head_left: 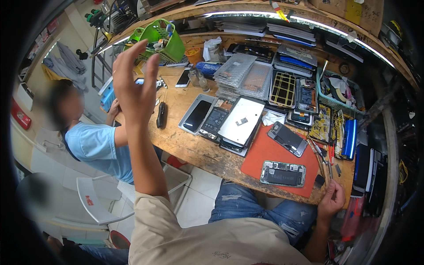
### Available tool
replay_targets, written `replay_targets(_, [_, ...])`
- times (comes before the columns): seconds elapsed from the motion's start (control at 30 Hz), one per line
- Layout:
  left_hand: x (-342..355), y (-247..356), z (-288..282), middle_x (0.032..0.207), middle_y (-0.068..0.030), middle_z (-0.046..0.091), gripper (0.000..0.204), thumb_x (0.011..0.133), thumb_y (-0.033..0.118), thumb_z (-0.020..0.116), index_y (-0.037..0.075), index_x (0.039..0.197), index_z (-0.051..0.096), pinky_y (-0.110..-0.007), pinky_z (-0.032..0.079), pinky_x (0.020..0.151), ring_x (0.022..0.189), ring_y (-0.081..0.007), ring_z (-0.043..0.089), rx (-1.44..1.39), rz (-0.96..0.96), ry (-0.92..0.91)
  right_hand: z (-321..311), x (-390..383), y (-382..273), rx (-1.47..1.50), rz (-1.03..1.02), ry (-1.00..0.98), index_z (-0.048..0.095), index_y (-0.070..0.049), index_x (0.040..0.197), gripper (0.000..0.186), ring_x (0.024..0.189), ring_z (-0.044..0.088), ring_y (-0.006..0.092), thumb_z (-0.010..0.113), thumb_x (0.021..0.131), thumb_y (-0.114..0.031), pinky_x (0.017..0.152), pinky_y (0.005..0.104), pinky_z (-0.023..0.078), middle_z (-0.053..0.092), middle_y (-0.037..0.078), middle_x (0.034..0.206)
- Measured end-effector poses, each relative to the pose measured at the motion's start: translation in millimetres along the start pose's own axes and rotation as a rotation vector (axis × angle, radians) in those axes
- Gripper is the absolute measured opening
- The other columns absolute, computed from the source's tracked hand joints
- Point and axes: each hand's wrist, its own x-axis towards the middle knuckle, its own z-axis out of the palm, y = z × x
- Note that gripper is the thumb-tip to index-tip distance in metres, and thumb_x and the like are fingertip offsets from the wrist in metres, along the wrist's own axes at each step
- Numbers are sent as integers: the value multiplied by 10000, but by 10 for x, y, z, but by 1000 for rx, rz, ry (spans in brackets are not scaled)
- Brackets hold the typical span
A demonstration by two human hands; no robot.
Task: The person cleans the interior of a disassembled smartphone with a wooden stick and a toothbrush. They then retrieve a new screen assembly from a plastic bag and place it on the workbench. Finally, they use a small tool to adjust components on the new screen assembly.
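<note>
My left hand (pixel 134 81) is raised high above the left part of the bench, its fingers and thumb apart and holding nothing. At the bench's front right edge, my right hand (pixel 332 201) has its fingers curled together. Slim hand tools (pixel 323 160) reach down toward those fingertips; what the fingers hold, if anything, I cannot make out. Left of this hand, an opened phone (pixel 282 174) with its battery and board exposed lies on an orange mat (pixel 256 163). Above it lies a detached phone screen assembly (pixel 288 139), tilted. A small black piece (pixel 319 180) sits near my right fingertips.
Stacked phone parts and a white sheet (pixel 240 121) cover the bench's middle. Further back are plastic-wrapped stacks (pixel 236 73), a green basket (pixel 165 42) of tools and a teal basket (pixel 340 95). A person in light blue (pixel 99 143) sits at the left, by a white chair (pixel 99 203).
</note>
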Motion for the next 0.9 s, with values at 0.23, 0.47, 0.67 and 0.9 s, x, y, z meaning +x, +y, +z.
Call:
replay_targets(0.23, [271,202,-155,1076,-84,830,201,954,33,836,55,1152,813,-368,566,920,1010,-225,778,145,214,295,-48,81,-333,64,-33,18,731,87,1108,136,786,644,242,644,1060,-6,723,350,512,660,146,903])
replay_targets(0.47, [-869,1317,-91,1053,-148,773,210,946,33,799,-33,1133,727,-407,536,894,964,-274,688,-854,-229,-154,288,604,-1118,4,-603,-107,665,71,1325,360,923,717,318,732,985,-25,825,425,579,751,200,1113])
replay_targets(0.67, [-1675,1839,-90,1029,-100,759,166,1028,131,795,-10,1097,744,-333,534,924,982,-178,681,-1203,-1060,-338,706,554,-1513,222,-418,-604,667,30,1331,353,847,740,284,730,986,-7,735,396,591,760,178,1074])
replay_targets(0.9, [-1584,-305,1160,989,-110,803,257,1004,197,766,-9,1154,736,-358,585,800,881,-200,751,-509,-860,-253,792,501,-1533,240,-276,-613,692,28,1287,265,748,724,255,668,1022,22,645,358,575,733,176,978])
